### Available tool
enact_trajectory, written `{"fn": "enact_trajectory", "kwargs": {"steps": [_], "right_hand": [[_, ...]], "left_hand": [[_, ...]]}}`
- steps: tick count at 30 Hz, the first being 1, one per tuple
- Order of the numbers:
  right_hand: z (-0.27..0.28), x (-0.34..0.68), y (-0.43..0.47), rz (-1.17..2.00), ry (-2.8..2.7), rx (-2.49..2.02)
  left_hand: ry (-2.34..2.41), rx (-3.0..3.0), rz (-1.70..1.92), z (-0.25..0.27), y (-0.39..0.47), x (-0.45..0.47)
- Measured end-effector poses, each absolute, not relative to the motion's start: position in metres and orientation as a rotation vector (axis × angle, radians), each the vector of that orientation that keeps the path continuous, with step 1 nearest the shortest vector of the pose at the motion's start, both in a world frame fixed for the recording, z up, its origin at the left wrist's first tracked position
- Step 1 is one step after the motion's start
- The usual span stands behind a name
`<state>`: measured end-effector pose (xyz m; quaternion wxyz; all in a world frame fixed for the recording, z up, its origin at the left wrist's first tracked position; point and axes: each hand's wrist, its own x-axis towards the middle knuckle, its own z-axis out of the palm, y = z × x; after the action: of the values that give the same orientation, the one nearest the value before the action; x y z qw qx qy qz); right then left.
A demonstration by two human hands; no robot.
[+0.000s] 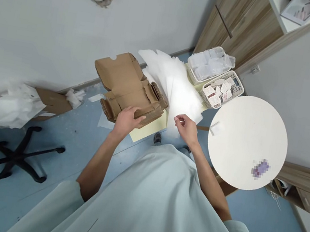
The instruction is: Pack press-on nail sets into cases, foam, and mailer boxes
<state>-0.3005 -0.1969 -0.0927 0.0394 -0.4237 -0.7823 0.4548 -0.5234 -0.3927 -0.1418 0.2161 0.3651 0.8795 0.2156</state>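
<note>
A stack of folded brown cardboard boxes point(129, 92) lies in front of me on a pale yellow surface, the top one with its flap spread out. My left hand point(126, 122) is at the near edge of this stack, thumb apart from the fingers; it appears to touch the cardboard without gripping it. To the right of the boxes, white foam sheets point(175, 82) are fanned out in a loose pile. Over their near right part is my right hand point(186, 129), its fingers curled and the tips pinched together. Whatever is between those fingertips, if anything, is too small to make out.
Behind the foam stand a white basket point(191, 74) of clear plastic packets and another basket point(240, 91) of small printed cards. A round white table point(249, 135) is at right. Wrapping scraps point(11, 105) and a black chair base point(22, 155) are on the left floor.
</note>
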Motion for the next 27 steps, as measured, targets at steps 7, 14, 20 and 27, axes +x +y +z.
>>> {"fn": "enact_trajectory", "kwargs": {"steps": [7, 14, 20, 27], "right_hand": [[-0.085, -0.325, -0.225, 1.337, -2.658, -1.195], [-0.104, -0.373, -0.247, 1.125, -3.188, -0.835], [-0.117, -0.389, -0.254, 0.941, -3.419, -0.999], [-0.11, -0.396, -0.258, 0.936, -3.45, -0.974]], "left_hand": [[2.434, 1.073, 0.723, -0.159, -0.4, -0.533], [2.519, 1.131, 0.578, -0.159, -0.385, -0.53], [2.505, 1.186, 0.609, -0.147, -0.39, -0.524], [2.678, 1.36, 1.091, -0.084, -0.4, -0.524]]}}
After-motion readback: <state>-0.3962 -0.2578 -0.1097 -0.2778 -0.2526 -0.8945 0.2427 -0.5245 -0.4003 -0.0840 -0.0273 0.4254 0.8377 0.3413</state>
